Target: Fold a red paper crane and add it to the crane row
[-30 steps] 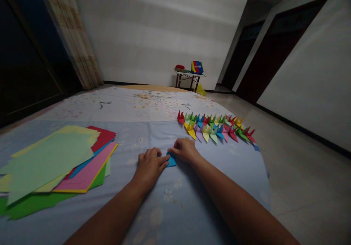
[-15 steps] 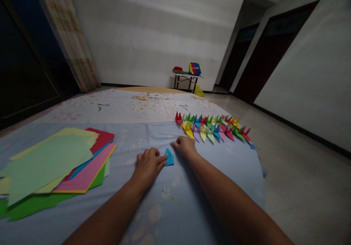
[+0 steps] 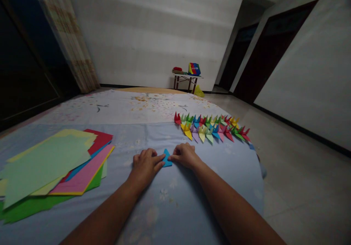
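Note:
A small folded blue paper piece [image 3: 166, 158] lies on the light blue floral sheet [image 3: 175, 201] between my hands. My left hand [image 3: 144, 165] rests knuckles up with a fingertip pressing the paper's left edge. My right hand [image 3: 185, 154] has curled fingers, and its fingertips pinch the paper's right edge. Just beyond my right hand stand rows of several folded paper cranes [image 3: 211, 127] in red, green, yellow, blue and pink.
A fanned stack of coloured paper sheets [image 3: 52, 164] lies at the left. The sheet's right edge drops to a tiled floor [image 3: 301, 172]. A small table [image 3: 186, 79] with colourful items stands by the far wall. A curtain [image 3: 65, 37] hangs at the left.
My right hand drew away from the blue piece, baring it, then came back to its right edge. My left hand stayed on its left side. The view shifted slightly.

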The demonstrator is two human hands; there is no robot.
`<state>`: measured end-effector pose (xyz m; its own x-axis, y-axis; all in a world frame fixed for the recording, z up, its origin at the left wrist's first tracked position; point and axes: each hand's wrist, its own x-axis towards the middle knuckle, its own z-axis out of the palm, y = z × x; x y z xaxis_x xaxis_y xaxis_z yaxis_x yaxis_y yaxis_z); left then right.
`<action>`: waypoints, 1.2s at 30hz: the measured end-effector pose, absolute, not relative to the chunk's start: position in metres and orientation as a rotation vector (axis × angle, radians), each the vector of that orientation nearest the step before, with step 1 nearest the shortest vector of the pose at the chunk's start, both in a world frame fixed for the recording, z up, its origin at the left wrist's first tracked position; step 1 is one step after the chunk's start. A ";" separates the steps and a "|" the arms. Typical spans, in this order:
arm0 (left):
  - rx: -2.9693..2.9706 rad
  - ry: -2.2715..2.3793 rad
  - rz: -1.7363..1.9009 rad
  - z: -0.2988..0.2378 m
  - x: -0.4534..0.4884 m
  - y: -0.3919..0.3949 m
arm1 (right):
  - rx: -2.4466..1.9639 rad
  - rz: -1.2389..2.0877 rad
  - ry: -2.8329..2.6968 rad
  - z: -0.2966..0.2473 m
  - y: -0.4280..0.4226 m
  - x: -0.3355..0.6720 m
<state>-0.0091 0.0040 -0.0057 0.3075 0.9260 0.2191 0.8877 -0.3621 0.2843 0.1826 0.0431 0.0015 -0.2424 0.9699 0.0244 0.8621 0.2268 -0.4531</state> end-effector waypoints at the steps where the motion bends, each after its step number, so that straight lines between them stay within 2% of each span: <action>1: 2.452 1.712 0.524 -0.005 -0.009 0.004 | -1.693 0.515 -2.199 0.001 0.043 0.183; 17: 2.390 1.681 0.527 0.000 -0.008 0.005 | -1.636 0.504 -2.264 0.006 0.035 0.189; 26: 2.217 1.708 0.752 0.001 -0.001 0.004 | -1.555 0.389 -2.242 0.007 0.029 0.187; 31: 2.135 1.754 0.845 0.003 0.000 0.005 | -1.522 0.436 -2.261 0.005 0.030 0.184; 36: 2.143 1.773 0.767 0.006 -0.001 0.005 | -1.474 0.490 -2.241 -0.001 0.034 0.183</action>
<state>-0.0014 0.0050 0.0063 0.1177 0.9655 0.2323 0.8305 -0.2240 0.5099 0.1827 0.0343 -0.0010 -0.3555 0.9233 0.1455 0.7782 0.3786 -0.5010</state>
